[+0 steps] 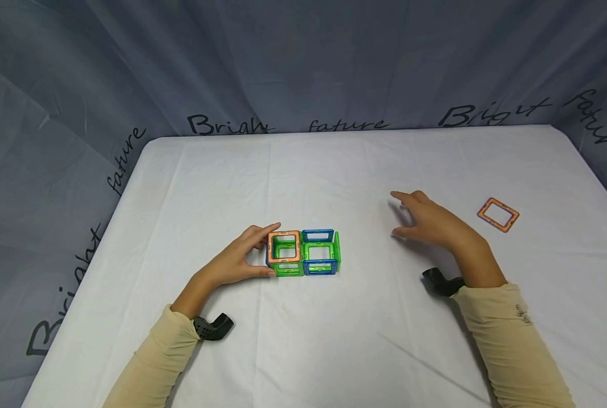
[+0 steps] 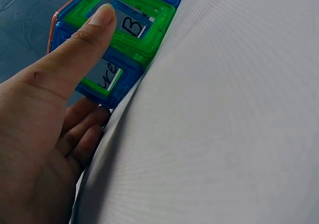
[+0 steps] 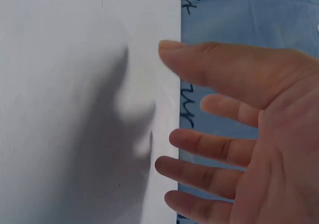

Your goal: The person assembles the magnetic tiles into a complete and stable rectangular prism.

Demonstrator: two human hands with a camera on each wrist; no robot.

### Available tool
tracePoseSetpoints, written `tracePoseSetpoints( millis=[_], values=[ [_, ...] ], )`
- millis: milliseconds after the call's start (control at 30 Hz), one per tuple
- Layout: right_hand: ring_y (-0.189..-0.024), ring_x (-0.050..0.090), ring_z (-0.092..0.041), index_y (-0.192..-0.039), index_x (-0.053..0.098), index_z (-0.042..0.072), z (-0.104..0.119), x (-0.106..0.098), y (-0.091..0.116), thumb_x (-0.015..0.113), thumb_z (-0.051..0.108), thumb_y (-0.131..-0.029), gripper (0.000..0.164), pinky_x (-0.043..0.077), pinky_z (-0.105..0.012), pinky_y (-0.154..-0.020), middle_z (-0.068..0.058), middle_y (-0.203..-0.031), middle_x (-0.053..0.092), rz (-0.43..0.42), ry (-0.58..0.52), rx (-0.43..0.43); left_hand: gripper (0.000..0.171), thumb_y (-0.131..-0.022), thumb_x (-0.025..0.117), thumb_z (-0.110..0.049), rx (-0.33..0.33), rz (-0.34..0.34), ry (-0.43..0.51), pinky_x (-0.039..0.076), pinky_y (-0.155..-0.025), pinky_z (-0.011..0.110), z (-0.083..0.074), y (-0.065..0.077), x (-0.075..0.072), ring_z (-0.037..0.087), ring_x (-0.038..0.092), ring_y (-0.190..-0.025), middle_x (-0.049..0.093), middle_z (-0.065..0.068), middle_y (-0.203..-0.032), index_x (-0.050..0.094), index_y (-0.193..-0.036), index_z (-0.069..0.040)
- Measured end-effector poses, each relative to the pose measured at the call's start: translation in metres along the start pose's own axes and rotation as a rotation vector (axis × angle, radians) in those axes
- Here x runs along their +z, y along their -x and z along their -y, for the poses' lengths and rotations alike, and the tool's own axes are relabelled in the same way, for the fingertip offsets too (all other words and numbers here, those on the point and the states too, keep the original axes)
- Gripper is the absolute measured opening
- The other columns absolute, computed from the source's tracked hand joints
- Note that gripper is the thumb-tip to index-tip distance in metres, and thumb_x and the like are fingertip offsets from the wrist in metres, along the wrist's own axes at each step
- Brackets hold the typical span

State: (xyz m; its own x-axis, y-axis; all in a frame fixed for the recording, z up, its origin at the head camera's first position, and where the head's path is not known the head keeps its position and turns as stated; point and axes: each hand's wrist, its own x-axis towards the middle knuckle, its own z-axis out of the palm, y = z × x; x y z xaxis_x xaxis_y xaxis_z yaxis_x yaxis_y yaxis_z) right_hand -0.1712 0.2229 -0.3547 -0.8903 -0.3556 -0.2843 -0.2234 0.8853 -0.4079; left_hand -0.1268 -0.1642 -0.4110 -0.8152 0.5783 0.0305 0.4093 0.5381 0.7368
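Note:
A joined structure of magnetic tiles stands on the white cloth, made of two box shapes side by side. Its left box is topped by an orange square tile; green and blue tiles form the rest. My left hand grips the left end, the thumb lying against a green tile on the near side and fingers at the far side. Apart from the structure, my right hand hovers above the cloth to its right, fingers spread and holding nothing. A loose orange rectangular tile lies flat beyond that hand.
The white table cloth runs back to a grey curtain with black handwriting. Another curtain side borders the left. A black wrist device sits on the left sleeve, a second black device on the right.

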Motion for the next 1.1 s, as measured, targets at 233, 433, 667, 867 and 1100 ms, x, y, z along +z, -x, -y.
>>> tracePoseSetpoints(
  millis=[233, 433, 667, 867, 1100],
  values=[
    [-0.121, 0.033, -0.049, -0.142, 0.022, 0.001, -0.017, -0.007, 0.0, 0.065, 0.025, -0.083, 0.077, 0.031, -0.062, -0.097, -0.033, -0.132, 0.027, 0.006, 0.025, 0.086, 0.089, -0.07, 0.078, -0.032, -0.003, 0.004, 0.008, 0.043, -0.089, 0.037, 0.0, 0.0, 0.0, 0.015, 0.05, -0.101, 0.046, 0.006, -0.121, 0.029, -0.144, -0.023],
    [-0.119, 0.031, -0.052, -0.143, 0.017, 0.001, -0.035, -0.014, 0.001, 0.063, 0.028, -0.084, 0.08, 0.03, -0.064, -0.096, -0.037, -0.132, 0.023, 0.013, 0.024, 0.133, 0.089, -0.07, 0.078, -0.031, -0.004, 0.006, 0.007, 0.043, -0.089, 0.037, 0.0, 0.0, 0.0, 0.015, 0.05, -0.101, 0.046, 0.006, -0.121, 0.029, -0.144, -0.023],
    [-0.118, 0.029, -0.054, -0.143, 0.016, 0.0, -0.052, -0.017, 0.003, 0.063, 0.028, -0.084, 0.08, 0.029, -0.066, -0.093, -0.039, -0.131, 0.021, 0.003, 0.02, 0.185, 0.089, -0.07, 0.078, -0.032, -0.008, 0.006, 0.005, 0.043, -0.089, 0.038, 0.001, 0.0, 0.0, 0.015, 0.05, -0.101, 0.046, 0.006, -0.121, 0.029, -0.144, -0.023],
    [-0.118, 0.027, -0.055, -0.142, 0.015, -0.002, -0.062, -0.021, 0.006, 0.062, 0.026, -0.085, 0.079, 0.029, -0.067, -0.092, -0.041, -0.131, 0.019, -0.016, 0.015, 0.206, 0.089, -0.07, 0.078, -0.032, -0.007, 0.005, -0.001, 0.043, -0.09, 0.038, 0.001, 0.0, 0.0, 0.015, 0.05, -0.1, 0.046, 0.005, -0.12, 0.029, -0.143, -0.023],
    [-0.115, 0.022, -0.061, -0.143, 0.013, 0.0, -0.074, -0.027, 0.015, 0.06, 0.027, -0.084, 0.081, 0.022, -0.075, -0.086, -0.041, -0.132, 0.015, -0.066, 0.006, 0.315, 0.089, -0.07, 0.078, -0.032, -0.009, 0.006, -0.005, 0.043, -0.089, 0.037, 0.001, 0.0, 0.0, 0.014, 0.05, -0.1, 0.046, 0.005, -0.12, 0.03, -0.143, -0.023]
  ],
)
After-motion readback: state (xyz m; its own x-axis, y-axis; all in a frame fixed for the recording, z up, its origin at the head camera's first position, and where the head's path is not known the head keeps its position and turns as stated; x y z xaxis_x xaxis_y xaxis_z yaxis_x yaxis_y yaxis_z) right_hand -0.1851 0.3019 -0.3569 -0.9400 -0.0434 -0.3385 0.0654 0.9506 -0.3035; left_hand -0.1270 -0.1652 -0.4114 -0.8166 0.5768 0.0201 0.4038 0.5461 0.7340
